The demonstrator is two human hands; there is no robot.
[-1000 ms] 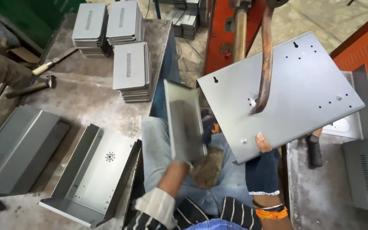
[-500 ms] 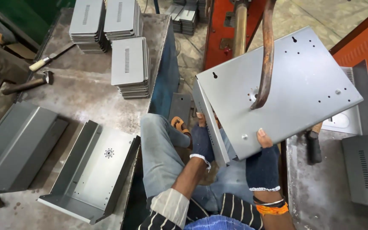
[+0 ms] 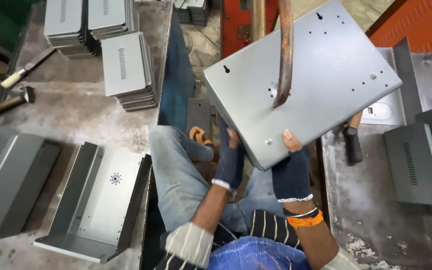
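Both gloved hands grip the large grey sheet-metal box panel (image 3: 306,85) at its lower edge: the left hand (image 3: 229,162) curls closed around the side flange, the right hand (image 3: 292,167) pinches it, thumb on top, beneath the curved copper welding arm (image 3: 284,52).

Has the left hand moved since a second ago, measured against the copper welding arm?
Yes. The left hand went from mid-lap, holding a small plate, rightward to the near-left edge of the big grey panel, closer to the copper arm.

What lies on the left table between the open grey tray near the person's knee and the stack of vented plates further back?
In the head view, nothing: between the open tray and the stack of vented plates only bare, scuffed table shows.
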